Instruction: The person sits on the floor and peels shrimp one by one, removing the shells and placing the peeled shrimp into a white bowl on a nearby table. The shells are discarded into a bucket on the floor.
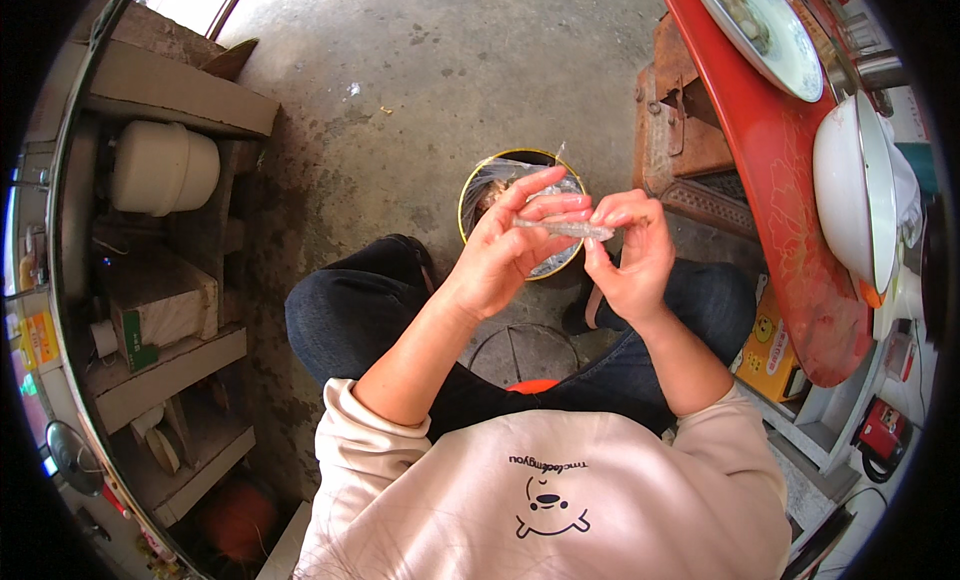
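A pale, translucent shrimp (566, 228) is held between my two hands over a round, yellow-rimmed waste bin (463, 205). My left hand (510, 242) supports its thin end by the palm and thumb, with the fingers spread. The fingertips and thumb of my right hand (630, 242) pinch its thicker end. A clear plastic bag (517, 169) lines the bin, and brownish scraps (493, 193) lie inside it. My hands and forearms hide part of the bin.
At right, a red table (806, 280) holds a plate (806, 81) with pale food and a white enamel basin (840, 190). A rusty metal stove (675, 129) stands beneath. Left are shelves (172, 385) with a cream-coloured pot (169, 167) and a box (169, 310).
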